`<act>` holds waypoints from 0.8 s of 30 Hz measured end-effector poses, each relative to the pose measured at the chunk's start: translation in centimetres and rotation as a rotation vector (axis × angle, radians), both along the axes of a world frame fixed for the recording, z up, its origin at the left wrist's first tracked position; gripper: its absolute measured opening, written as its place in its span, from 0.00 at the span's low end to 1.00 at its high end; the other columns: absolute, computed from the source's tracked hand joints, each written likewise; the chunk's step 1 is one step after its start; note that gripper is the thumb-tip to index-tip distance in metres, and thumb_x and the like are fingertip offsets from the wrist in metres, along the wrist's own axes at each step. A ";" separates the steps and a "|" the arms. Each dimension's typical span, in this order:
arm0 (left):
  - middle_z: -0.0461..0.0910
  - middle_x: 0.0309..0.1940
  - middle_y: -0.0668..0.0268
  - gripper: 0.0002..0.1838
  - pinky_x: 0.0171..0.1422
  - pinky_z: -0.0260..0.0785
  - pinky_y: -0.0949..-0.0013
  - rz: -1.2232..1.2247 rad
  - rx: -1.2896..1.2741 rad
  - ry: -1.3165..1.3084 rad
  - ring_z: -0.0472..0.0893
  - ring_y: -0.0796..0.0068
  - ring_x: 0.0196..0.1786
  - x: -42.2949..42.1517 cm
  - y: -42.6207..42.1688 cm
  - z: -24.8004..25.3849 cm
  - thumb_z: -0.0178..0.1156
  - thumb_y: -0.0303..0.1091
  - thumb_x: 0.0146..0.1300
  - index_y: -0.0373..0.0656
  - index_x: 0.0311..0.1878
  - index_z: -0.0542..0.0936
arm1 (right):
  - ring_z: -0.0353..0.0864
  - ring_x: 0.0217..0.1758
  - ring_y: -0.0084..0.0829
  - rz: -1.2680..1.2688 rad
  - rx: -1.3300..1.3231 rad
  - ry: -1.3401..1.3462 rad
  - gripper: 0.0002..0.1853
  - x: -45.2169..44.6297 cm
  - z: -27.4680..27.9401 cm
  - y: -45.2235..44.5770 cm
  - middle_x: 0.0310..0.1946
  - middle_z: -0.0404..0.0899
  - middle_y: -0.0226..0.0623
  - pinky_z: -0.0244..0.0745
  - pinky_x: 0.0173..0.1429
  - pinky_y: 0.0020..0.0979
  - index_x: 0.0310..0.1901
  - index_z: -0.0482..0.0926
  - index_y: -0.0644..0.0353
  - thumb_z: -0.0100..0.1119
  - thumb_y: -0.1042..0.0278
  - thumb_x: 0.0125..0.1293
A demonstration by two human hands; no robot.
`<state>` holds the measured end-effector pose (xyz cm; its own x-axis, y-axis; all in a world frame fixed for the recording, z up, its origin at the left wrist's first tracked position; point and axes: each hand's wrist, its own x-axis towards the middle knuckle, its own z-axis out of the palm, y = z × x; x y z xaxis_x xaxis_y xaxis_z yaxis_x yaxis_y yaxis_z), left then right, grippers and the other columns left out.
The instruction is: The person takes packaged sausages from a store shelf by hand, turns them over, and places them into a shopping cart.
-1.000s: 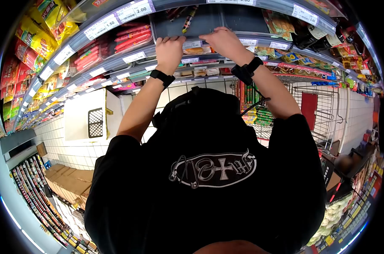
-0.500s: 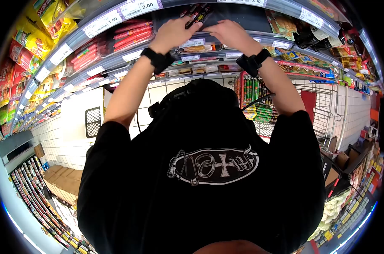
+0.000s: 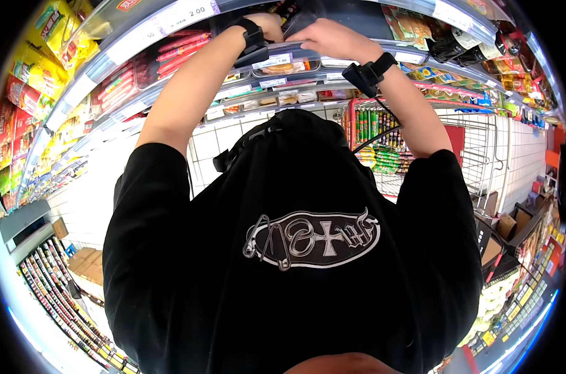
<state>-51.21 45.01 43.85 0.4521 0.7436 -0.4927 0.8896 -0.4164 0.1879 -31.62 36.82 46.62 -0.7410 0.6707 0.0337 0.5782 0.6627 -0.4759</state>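
Note:
My left hand [image 3: 268, 26] reaches deep into the upper shelf, beside dark-wrapped stick packets [image 3: 287, 11] with coloured print. Its fingers are mostly hidden by the wrist and the shelf, so a hold cannot be made out. At the front lip of the same shelf lies my right hand [image 3: 328, 39], its index finger stretched toward the left hand and nothing in it. Red-wrapped sticks [image 3: 184, 51] lie in a bin to the left of my left forearm. Both wrists wear black strapped devices.
A shopping cart [image 3: 353, 112] with green packets stands below right. Price labels [image 3: 187, 14] line the shelf edges. Yellow snack bags [image 3: 52, 37] hang at far left, and dark packages [image 3: 460, 47] sit on the right. Lower shelves [image 3: 287, 98] hold more packaged food.
My left hand has gone farther into the shelf and slightly left, its wrist turning and its fingers dropping from sight. My right hand has shifted slightly left along the shelf lip.

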 end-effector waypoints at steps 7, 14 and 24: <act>0.87 0.32 0.53 0.27 0.27 0.79 0.62 -0.059 -0.068 0.146 0.86 0.62 0.24 -1.2 -0.4 0.0 0.65 0.53 0.67 0.31 0.42 0.86 | 0.85 0.51 0.52 0.044 -0.072 0.032 0.18 0.3 -0.6 0.4 0.49 0.87 0.48 0.80 0.57 0.45 0.62 0.83 0.55 0.62 0.66 0.72; 0.84 0.29 0.57 0.23 0.35 0.73 0.60 0.327 -0.122 -0.214 0.85 0.66 0.32 -4.3 -2.4 1.2 0.53 0.49 0.78 0.37 0.49 0.84 | 0.90 0.52 0.38 -0.058 -0.170 0.205 0.18 1.2 -2.0 1.7 0.51 0.89 0.44 0.81 0.58 0.37 0.62 0.83 0.59 0.62 0.61 0.76; 0.85 0.36 0.44 0.17 0.48 0.76 0.49 0.408 0.283 -0.610 0.86 0.44 0.44 -7.6 -9.9 3.8 0.65 0.42 0.66 0.36 0.45 0.83 | 0.85 0.53 0.24 -0.295 -0.585 0.876 0.20 -2.0 -0.7 -2.0 0.51 0.87 0.39 0.81 0.57 0.26 0.68 0.75 0.66 0.59 0.73 0.79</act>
<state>-58.86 35.11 47.69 0.2464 0.9691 -0.0122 0.7563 -0.1843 0.6278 -33.57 34.86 45.88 -0.4228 0.9018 0.0890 -0.0151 0.0912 -0.9957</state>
